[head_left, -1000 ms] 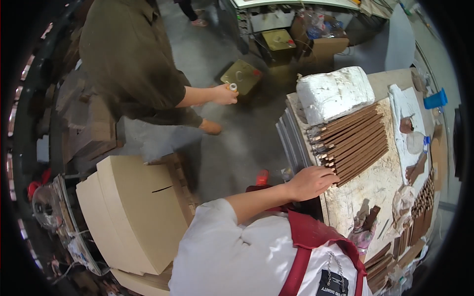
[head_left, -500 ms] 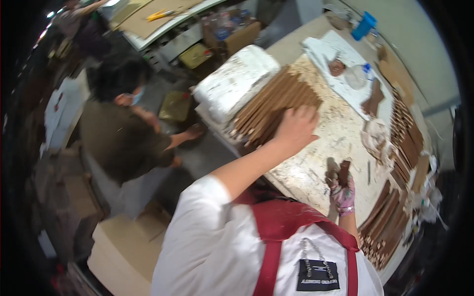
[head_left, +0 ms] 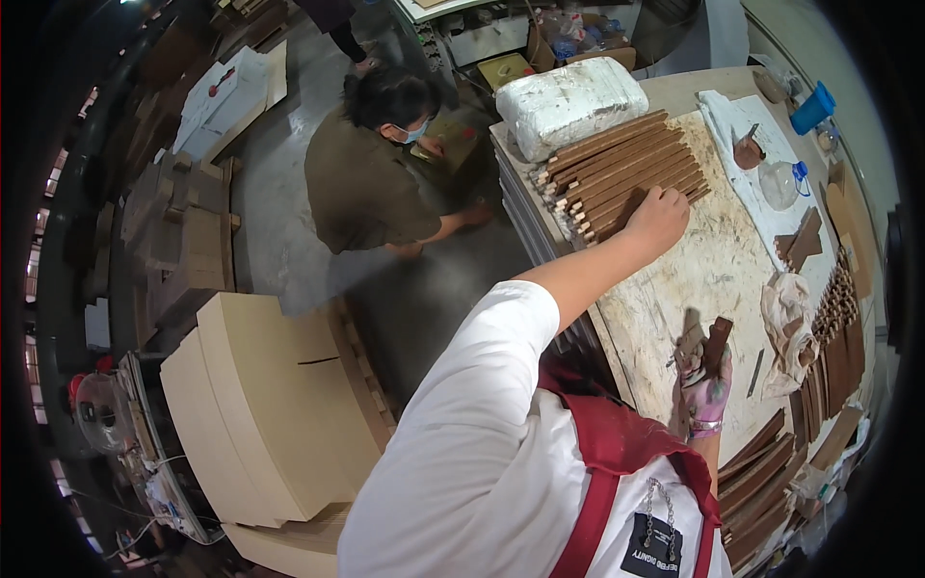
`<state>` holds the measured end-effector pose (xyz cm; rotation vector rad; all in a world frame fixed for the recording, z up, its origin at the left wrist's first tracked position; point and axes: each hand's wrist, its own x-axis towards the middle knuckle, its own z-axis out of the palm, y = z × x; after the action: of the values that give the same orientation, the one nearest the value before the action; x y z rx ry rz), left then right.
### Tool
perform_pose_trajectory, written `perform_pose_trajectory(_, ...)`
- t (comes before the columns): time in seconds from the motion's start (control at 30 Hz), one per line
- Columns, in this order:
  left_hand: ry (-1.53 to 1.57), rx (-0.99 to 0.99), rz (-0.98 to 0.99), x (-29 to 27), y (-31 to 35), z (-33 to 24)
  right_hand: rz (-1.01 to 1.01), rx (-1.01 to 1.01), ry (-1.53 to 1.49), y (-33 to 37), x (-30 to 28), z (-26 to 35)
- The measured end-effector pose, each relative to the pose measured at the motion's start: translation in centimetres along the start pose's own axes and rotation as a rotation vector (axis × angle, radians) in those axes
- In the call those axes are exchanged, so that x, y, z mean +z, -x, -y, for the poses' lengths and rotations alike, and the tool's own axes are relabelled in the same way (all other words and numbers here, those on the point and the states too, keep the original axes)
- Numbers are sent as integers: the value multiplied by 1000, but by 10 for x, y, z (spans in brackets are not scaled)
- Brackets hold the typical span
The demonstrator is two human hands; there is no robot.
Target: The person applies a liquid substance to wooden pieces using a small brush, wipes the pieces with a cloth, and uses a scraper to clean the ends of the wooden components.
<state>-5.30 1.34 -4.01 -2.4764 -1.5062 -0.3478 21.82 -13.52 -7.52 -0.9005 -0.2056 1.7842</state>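
Note:
On the table lies a row of brown wooden strips with pale ends, set side by side. My bare left hand is at the near side of this row, its fingers bent down around the nearest strip; the fingertips are partly hidden. Lower and to the right, my right hand wears a stained pink-and-white glove. It is closed around a small dark brown rectangular block, which stands up out of the fingers. A thin dark stick rests on the table just right of the glove.
A white wrapped block sits behind the strips. On the right are a crumpled cloth, a clear bottle, a blue cup and more brown strips. A masked co-worker bends down beyond the table's left edge.
The view has swung left, so the table appears farther right. My left hand has gone from spread over the strips to bent fingers at their near side. My right hand still holds the block.

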Motion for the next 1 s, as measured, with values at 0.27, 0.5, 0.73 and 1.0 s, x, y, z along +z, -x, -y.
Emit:
perform_pose_trajectory(0.27,-25,-126,-82,-4,15,-8,-27,-12,-46,60,-25,4)
perform_pose_trajectory(0.5,9,-66,-69,-6,27,-2,-264,-47,-149,76,-24,-19)
perform_pose_trajectory(0.73,1579,-360,358,-41,38,-28,-119,-187,-101,90,-6,-6)
perform_pose_trajectory(1.0,2347,-650,356,-68,24,-63,-65,-305,-213,78,23,15)
